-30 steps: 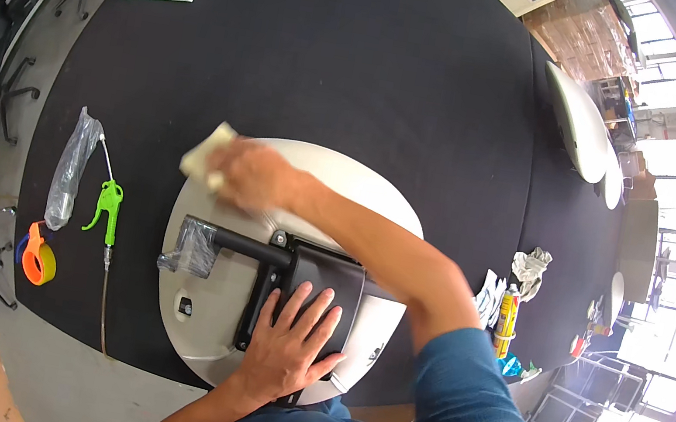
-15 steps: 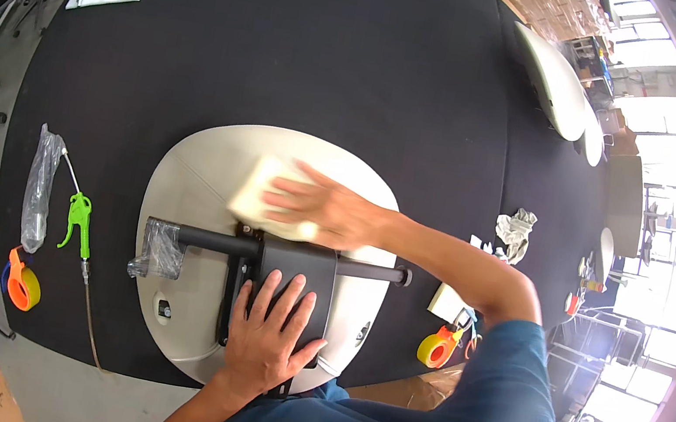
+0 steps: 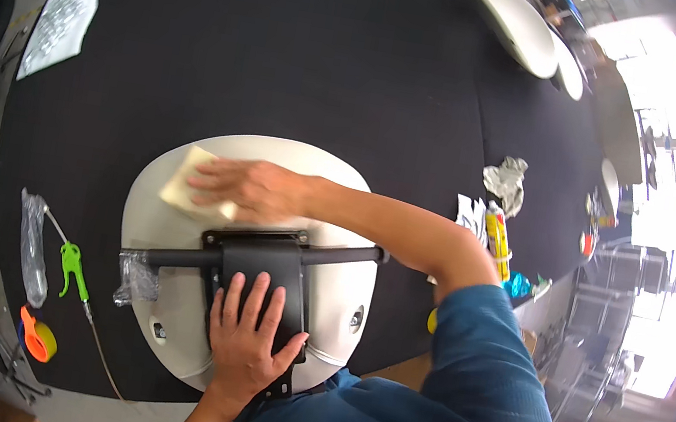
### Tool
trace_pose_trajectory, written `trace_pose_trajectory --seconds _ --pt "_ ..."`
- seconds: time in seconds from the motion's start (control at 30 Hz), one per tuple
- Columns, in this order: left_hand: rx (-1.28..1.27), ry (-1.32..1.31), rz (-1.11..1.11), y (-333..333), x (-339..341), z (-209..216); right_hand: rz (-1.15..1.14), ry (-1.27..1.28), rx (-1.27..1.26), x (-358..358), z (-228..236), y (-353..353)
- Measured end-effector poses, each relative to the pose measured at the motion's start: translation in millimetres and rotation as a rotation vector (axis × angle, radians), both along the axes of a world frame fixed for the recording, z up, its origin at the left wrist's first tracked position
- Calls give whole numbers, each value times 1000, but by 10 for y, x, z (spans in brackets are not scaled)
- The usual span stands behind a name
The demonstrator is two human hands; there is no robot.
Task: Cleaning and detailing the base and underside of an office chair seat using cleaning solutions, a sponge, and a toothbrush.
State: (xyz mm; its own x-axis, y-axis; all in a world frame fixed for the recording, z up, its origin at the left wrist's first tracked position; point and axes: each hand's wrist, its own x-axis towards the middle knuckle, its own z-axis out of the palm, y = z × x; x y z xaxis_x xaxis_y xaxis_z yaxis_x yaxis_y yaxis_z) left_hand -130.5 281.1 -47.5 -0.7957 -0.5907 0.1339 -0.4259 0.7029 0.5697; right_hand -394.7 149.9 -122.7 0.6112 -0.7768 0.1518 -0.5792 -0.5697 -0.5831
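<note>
A cream chair seat (image 3: 335, 171) lies underside up on the black-covered table, close to my body. A black metal mechanism (image 3: 269, 255) is mounted on its middle, crossed by a black bar (image 3: 187, 258). Clear plastic wrap (image 3: 138, 281) hangs around the bar's left end. My left hand (image 3: 247, 338) rests flat on the mechanism, fingers spread. Over the seat's far left part, my right hand (image 3: 249, 188) presses a pale yellow sponge (image 3: 186, 191) against the surface. The hand covers part of the sponge and its fingers are slightly blurred.
Left of the seat lie a green air blow gun (image 3: 73, 265) with its hose, a plastic-wrapped tube (image 3: 33, 251) and an orange tape dispenser (image 3: 35, 335). A bag of hardware (image 3: 60, 26) is at far left. Right are a crumpled cloth (image 3: 506, 185), a yellow can (image 3: 497, 236) and cream shells (image 3: 517, 27).
My right hand has slid the sponge leftward over the seat. My left hand stays on the mechanism. The whole view has shifted and turned a little.
</note>
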Motion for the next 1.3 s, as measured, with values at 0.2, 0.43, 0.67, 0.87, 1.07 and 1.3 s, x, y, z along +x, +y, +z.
trace_pose_trajectory --seconds 0.2,0.43,0.67,0.87,1.07,1.3 --pt "-25 -11 3 0 -40 36 -576 63 178 -956 -292 480" --pt "-75 -78 -19 17 -47 102 -433 206 80 -1458 30 2146" --pt "-120 -90 -39 41 -68 67 19 318 -43 -1269 237 1370" --pt "-145 -90 -22 81 -107 72 -538 104 41 -1343 -330 1399" --pt "-218 -80 -6 118 -118 81 -1020 -58 167 -1196 -630 2360" --pt "-268 -88 0 160 -145 39 -845 87 -99 -385 -549 3258"
